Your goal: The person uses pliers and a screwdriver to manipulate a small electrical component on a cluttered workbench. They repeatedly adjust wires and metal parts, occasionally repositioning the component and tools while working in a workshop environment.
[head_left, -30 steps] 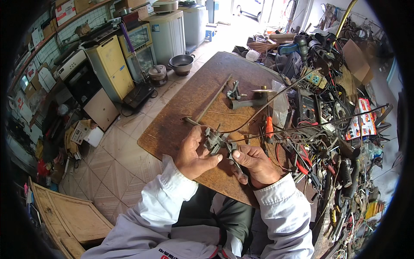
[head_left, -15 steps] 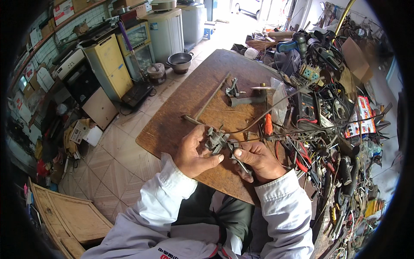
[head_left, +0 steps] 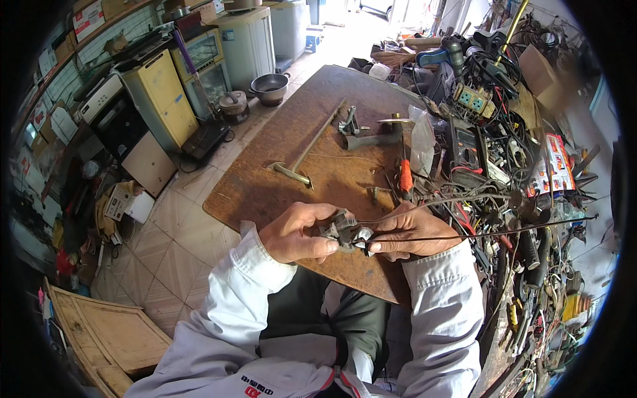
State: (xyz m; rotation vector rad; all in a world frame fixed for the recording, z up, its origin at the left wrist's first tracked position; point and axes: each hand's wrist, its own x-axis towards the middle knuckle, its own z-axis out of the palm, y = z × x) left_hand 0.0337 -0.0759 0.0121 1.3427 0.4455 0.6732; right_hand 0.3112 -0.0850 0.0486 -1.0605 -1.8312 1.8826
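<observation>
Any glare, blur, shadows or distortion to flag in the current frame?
Head view: glare washes out the doorway; a hazy smear softens the cardboard box; shadows darken the tabletop beyond the left hand; fisheye bending grows toward the black rim.

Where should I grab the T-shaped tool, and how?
Probably midway along its long rod, from above, fingers wrapping across it. The rod is thin and straight, lying along the table with nothing on top; the crossbar would be clumsier.
</observation>
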